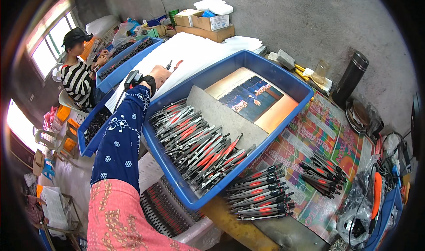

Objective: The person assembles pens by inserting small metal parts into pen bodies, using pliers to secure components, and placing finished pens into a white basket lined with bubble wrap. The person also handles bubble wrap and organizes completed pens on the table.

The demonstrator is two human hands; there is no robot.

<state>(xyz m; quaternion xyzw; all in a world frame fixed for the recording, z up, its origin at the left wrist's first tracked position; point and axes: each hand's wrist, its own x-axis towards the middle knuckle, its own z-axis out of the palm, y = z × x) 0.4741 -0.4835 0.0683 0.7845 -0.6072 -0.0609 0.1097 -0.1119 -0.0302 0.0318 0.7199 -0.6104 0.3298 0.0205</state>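
My left hand, at the end of a blue flowered sleeve, reaches over white sheeting beyond the blue tray. Its fingers are closed, and a dark tip and a red piece of what looks like a drawing compass stick out past them. Below the hand, the blue tray holds many grey, red and black drawing compasses laid in rows. A grey board and a printed picture sheet lie in its far part. My right hand is out of view.
Two bundles of compasses lie on the printed table cover. A black flask and a glass jar stand by the wall. At the left, a person works beside blue trays of small dark parts.
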